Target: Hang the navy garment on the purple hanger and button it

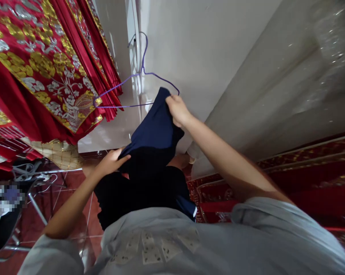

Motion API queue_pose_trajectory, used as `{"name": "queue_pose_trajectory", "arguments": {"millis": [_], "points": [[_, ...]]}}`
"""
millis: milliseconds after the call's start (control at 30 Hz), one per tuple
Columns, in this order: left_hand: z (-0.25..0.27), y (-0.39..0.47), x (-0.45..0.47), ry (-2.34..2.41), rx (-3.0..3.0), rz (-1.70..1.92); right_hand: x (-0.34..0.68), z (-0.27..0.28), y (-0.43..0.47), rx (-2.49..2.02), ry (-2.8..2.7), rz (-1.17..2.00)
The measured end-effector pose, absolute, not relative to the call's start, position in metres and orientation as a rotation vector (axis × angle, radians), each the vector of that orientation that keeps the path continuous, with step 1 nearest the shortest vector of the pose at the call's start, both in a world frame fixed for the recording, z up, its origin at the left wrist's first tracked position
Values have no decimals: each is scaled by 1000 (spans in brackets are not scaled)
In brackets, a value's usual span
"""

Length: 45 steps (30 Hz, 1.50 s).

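A dark navy and black cloth garment is stretched between my two hands above my lap; its exact kind cannot be made out. My left hand pinches its lower left edge, thumb pointing right. Higher up, my right hand grips the upper right corner with curled fingers. Just behind the cloth, a purple wire hanger hangs by its hook at a white door. The garment covers part of the hanger's lower bar, and whether they touch is unclear.
Red garments with gold and silver embroidery hang at the left. Below them a black chair with metal legs stands on red tiles. Clear plastic sheeting covers something at the right, near a red patterned carpet.
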<state>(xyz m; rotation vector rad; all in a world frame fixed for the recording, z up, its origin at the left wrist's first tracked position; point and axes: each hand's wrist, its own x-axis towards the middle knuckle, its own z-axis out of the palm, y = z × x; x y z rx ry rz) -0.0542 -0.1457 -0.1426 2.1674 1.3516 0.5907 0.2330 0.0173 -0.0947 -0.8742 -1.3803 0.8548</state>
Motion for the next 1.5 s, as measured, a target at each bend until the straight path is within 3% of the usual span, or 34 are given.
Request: {"name": "queue_pose_trajectory", "arguments": {"millis": [133,267,500,600,833,933,1133,1367,1500], "points": [[-133,-140,-70,1612,2242,576,222,-88,65,-960,-1563,668],[-129,-145,-79,1773,2330,638,206,-105,85,-1037,-1728,682],[-132,-129,-121,1616,2436,465,260,-112,59,-1177,-1857,449],[-110,-110,-120,1532,2469,595,283,-101,44,-1241,-1899,396],[-28,-67,-78,1413,2456,983,274,-84,5,-1327,-1794,378],[-14,-50,-66,1323,2434,1148,256,-86,-10,-1314,-1753,514],[-10,-23,-46,1261,2545,1134,233,-93,-23,-1123,-1816,656],[-26,-4,-22,1300,2571,1159,290,-90,-11,-994,-1491,191],[-11,8,-54,1308,2687,1130,347,-86,10,-1155,-1255,165]]}}
